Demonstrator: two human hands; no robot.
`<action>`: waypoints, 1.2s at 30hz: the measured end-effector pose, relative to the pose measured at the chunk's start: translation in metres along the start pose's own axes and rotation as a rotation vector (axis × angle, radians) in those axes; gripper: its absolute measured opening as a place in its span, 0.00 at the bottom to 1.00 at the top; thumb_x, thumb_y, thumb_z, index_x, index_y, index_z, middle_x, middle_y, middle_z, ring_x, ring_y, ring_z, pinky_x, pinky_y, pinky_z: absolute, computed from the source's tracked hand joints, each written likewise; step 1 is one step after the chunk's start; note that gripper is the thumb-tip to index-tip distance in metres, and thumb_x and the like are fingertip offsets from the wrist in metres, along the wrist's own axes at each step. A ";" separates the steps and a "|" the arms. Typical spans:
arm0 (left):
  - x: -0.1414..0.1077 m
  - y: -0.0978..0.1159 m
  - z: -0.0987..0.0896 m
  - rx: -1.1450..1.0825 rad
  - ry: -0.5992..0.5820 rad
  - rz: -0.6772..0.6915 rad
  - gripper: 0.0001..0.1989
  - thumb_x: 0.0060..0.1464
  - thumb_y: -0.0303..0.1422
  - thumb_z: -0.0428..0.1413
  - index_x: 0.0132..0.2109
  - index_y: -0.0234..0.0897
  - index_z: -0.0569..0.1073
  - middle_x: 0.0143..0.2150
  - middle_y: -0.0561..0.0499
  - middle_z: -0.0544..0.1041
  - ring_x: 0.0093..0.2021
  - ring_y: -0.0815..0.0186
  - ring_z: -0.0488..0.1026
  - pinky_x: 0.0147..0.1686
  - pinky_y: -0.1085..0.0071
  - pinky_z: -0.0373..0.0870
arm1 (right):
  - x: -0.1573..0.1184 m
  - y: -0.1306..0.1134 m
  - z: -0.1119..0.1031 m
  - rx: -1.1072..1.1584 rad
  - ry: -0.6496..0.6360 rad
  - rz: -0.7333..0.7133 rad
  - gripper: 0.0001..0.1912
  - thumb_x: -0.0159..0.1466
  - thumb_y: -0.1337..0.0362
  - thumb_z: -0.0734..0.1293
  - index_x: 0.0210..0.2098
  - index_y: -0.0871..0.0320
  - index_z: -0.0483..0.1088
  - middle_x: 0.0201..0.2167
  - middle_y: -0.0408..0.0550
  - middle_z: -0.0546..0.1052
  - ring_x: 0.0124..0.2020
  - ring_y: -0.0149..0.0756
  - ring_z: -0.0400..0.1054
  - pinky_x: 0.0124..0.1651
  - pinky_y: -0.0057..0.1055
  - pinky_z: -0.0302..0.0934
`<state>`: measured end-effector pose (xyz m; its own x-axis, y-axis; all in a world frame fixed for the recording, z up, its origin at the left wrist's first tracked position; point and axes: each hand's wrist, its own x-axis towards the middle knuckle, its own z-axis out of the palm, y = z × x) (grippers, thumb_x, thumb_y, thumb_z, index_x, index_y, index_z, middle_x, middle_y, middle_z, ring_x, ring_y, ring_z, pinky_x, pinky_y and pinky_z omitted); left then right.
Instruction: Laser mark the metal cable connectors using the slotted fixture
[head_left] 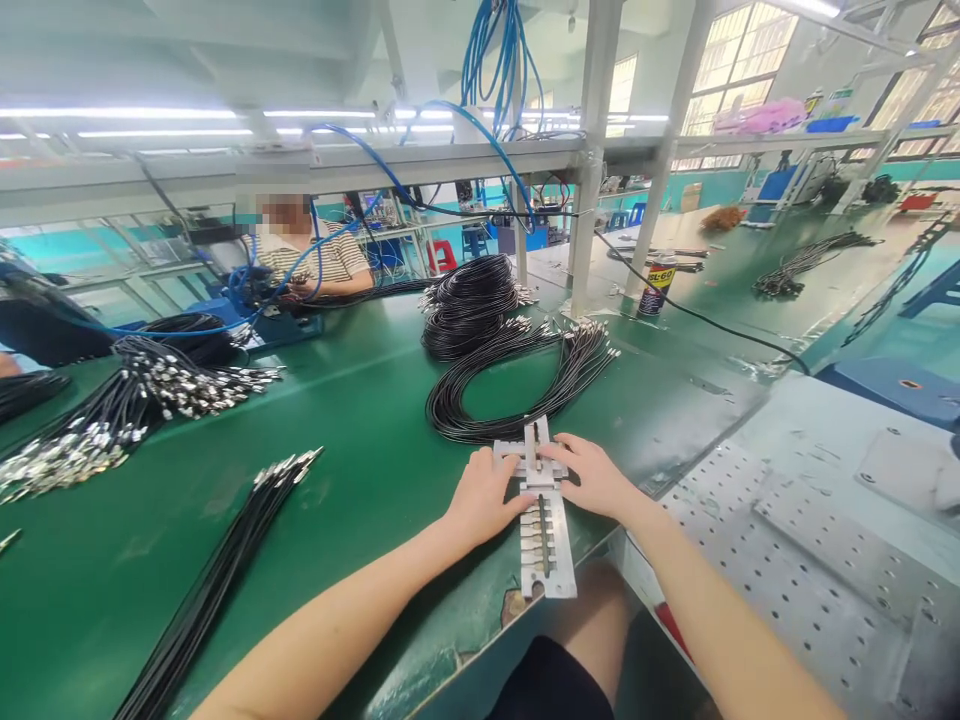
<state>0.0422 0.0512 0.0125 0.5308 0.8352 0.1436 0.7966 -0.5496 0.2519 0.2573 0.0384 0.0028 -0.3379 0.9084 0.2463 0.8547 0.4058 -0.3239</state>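
Observation:
A silver metal fixture [529, 572] with a row of slots and a crosspiece at its far end lies at the near edge of the green table. My left hand [484, 495] grips its left side, the thumb over the slotted part and the fingers bent at the crosspiece. On the other side, my right hand [592, 478] holds the far end between thumb and fingers. Small pieces sit in the slots, too small to name. Just beyond the fixture curves a bundle of black cables [450, 405] with metal ends; whether any cable enters the fixture is hidden.
A tall coil of black cables [472, 300] stands behind. Cable bundles with metal tips [187, 380] lie left, and a straight black bundle [217, 580] nearer. A spray can [658, 285] stands by the frame posts. Right is a perforated metal plate [795, 560]. Across the table sits a person [349, 262].

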 end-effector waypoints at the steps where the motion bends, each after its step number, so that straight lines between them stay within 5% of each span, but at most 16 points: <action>1: 0.001 0.003 0.003 -0.004 0.016 -0.001 0.25 0.51 0.47 0.52 0.53 0.41 0.64 0.43 0.44 0.63 0.44 0.57 0.62 0.45 0.60 0.63 | -0.002 0.000 0.000 -0.012 0.023 -0.008 0.28 0.54 0.70 0.59 0.54 0.49 0.63 0.54 0.52 0.64 0.56 0.42 0.57 0.55 0.44 0.53; 7: 0.006 0.027 0.015 -0.007 0.056 0.038 0.20 0.53 0.45 0.50 0.52 0.44 0.66 0.42 0.43 0.63 0.44 0.56 0.61 0.43 0.60 0.63 | -0.024 0.021 -0.008 -0.016 0.094 -0.057 0.25 0.53 0.69 0.61 0.50 0.50 0.67 0.49 0.51 0.67 0.51 0.41 0.62 0.52 0.42 0.57; 14: 0.040 0.059 0.022 0.056 0.063 0.092 0.20 0.54 0.48 0.48 0.50 0.45 0.67 0.41 0.43 0.64 0.43 0.56 0.62 0.41 0.62 0.63 | -0.034 0.058 -0.027 -0.030 0.079 0.039 0.23 0.55 0.66 0.61 0.50 0.51 0.68 0.50 0.52 0.67 0.50 0.43 0.64 0.51 0.44 0.59; 20: 0.058 0.011 -0.001 0.239 0.086 0.088 0.14 0.55 0.38 0.51 0.48 0.42 0.66 0.44 0.45 0.67 0.45 0.57 0.62 0.41 0.62 0.62 | -0.036 0.063 -0.022 -0.044 0.114 0.059 0.23 0.56 0.67 0.59 0.51 0.49 0.66 0.54 0.51 0.66 0.54 0.43 0.61 0.54 0.45 0.57; 24: 0.068 -0.027 -0.010 0.302 -0.022 0.160 0.07 0.56 0.29 0.48 0.41 0.40 0.68 0.41 0.45 0.68 0.43 0.58 0.64 0.41 0.62 0.62 | -0.039 0.062 -0.019 -0.056 0.137 0.096 0.24 0.55 0.67 0.58 0.51 0.47 0.66 0.54 0.49 0.66 0.54 0.44 0.60 0.54 0.46 0.57; 29: 0.088 -0.031 -0.027 0.071 -0.129 0.115 0.06 0.52 0.23 0.48 0.33 0.36 0.68 0.36 0.46 0.70 0.40 0.60 0.67 0.40 0.65 0.64 | -0.037 0.064 -0.019 -0.049 0.134 0.112 0.24 0.55 0.66 0.58 0.51 0.47 0.67 0.54 0.48 0.66 0.54 0.44 0.61 0.53 0.47 0.57; 36: 0.120 -0.038 -0.080 -0.193 -0.050 -0.052 0.02 0.47 0.29 0.53 0.29 0.35 0.68 0.29 0.53 0.73 0.29 0.67 0.68 0.27 0.72 0.63 | -0.024 0.069 -0.016 0.009 0.074 0.097 0.27 0.52 0.71 0.56 0.51 0.52 0.67 0.56 0.51 0.64 0.56 0.44 0.58 0.55 0.47 0.56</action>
<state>0.0522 0.1736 0.0963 0.5078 0.8579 0.0786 0.7560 -0.4875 0.4369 0.3304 0.0427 -0.0111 -0.2231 0.9337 0.2802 0.8785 0.3171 -0.3573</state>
